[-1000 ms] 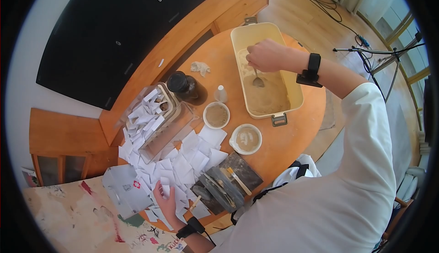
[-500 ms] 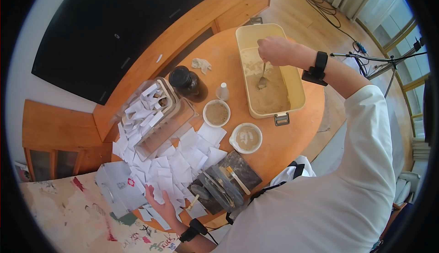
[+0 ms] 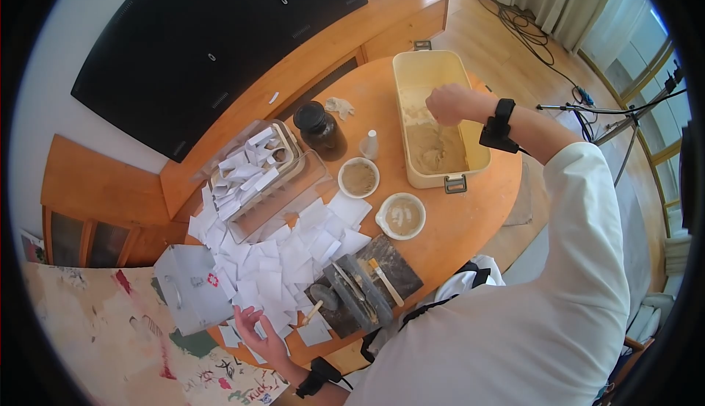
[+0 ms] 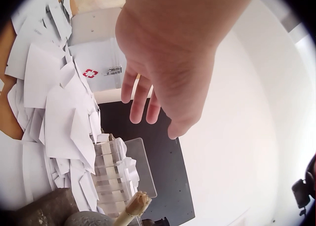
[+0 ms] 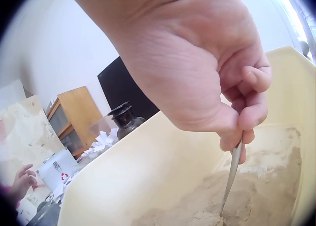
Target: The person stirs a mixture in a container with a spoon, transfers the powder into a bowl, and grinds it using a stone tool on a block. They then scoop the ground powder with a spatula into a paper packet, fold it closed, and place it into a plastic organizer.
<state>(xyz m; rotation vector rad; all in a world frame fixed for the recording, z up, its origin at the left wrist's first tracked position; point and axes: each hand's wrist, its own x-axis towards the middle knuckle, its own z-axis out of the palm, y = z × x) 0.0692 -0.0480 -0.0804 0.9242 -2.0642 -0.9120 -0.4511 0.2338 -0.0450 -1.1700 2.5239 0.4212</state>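
My right hand (image 3: 454, 105) is over the cream tub (image 3: 477, 158). In the right wrist view its fingers pinch the handle of a metal spoon (image 5: 232, 179), whose lower end is sunk in tan powder (image 5: 256, 196). The spoon is hidden behind the hand in the head view. My left hand (image 3: 263, 340) hovers beside loose white paper slips (image 3: 268, 285), fingers relaxed and holding nothing; the left wrist view shows the same hand (image 4: 165, 63) with fingers apart.
Two bowls, one (image 3: 359, 178) and another (image 3: 402, 216), stand left of the tub with a dark jar (image 3: 321, 133) and small white bottle (image 3: 369, 145). Nearer lie a brush (image 3: 385, 283) on a dark board, a clear box of paper (image 3: 290, 158) and a silver case (image 3: 183, 288).
My right hand has shifted slightly right and down in view, and the spoon's bowl no longer shows in the head view. The left hand remains empty, and the head view has shifted slightly.
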